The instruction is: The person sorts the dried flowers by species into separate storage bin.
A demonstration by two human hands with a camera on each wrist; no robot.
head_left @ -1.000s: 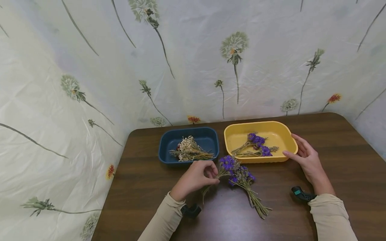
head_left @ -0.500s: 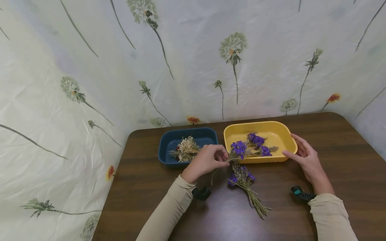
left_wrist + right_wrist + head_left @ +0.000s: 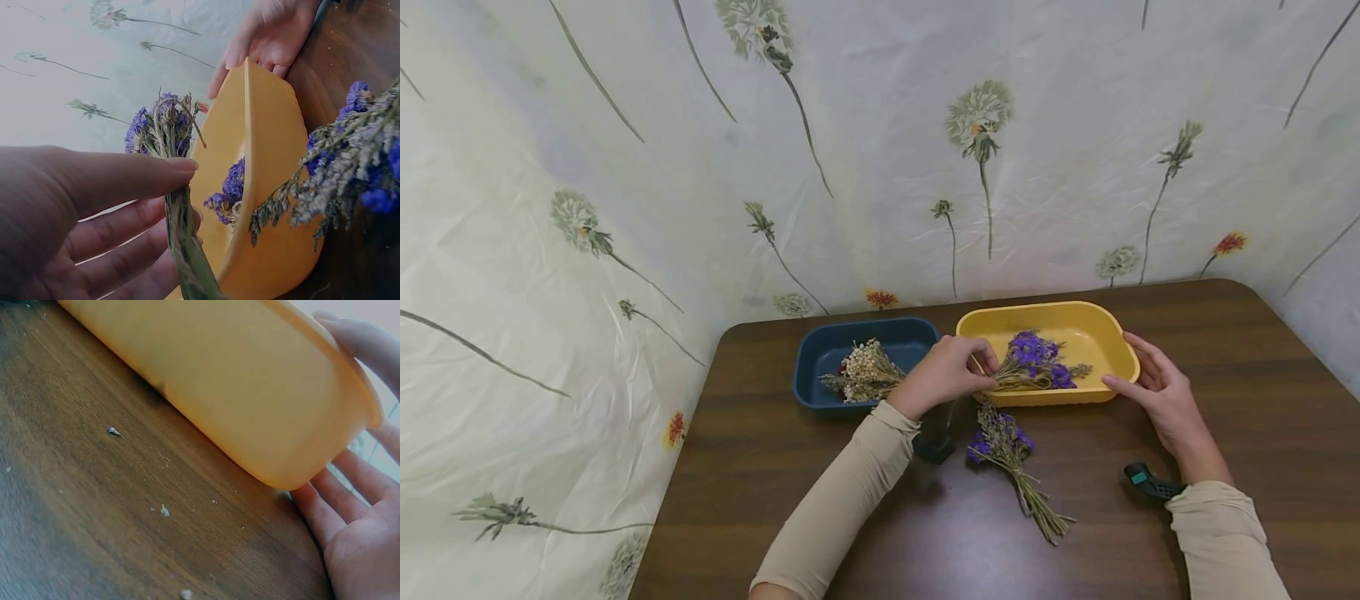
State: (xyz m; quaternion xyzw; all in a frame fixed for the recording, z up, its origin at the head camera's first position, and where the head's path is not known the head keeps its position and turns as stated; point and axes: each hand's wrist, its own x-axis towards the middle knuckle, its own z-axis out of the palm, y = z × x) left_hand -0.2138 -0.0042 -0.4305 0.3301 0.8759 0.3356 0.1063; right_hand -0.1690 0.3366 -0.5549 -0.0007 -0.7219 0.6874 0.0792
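My left hand [image 3: 951, 373] pinches the stems of a bunch of dried purple flowers [image 3: 1027, 348] between thumb and fingers. In the head view the flower heads are over the left part of the yellow tray [image 3: 1093, 342]. Other purple bunches [image 3: 1063, 377] lie inside the tray, partly covered by the held one. The left wrist view shows the tied stems [image 3: 182, 225] under the thumb. At the tray's right end, my right hand [image 3: 1168, 400] holds the wall, thumb at the rim and fingers round the outer corner [image 3: 350, 487].
A blue tray [image 3: 805, 387] with bunches of dried cream flowers [image 3: 867, 367] stands to the left, partly behind the left hand. Another purple bunch [image 3: 1026, 479] lies on the brown table [image 3: 1120, 550] in front of the yellow tray. Small plant crumbs [image 3: 164, 510] dot the wood.
My left hand has carried the purple bunch rightward and away from me, from the table in front of the trays to over the yellow tray. My right hand stays at the tray's end.
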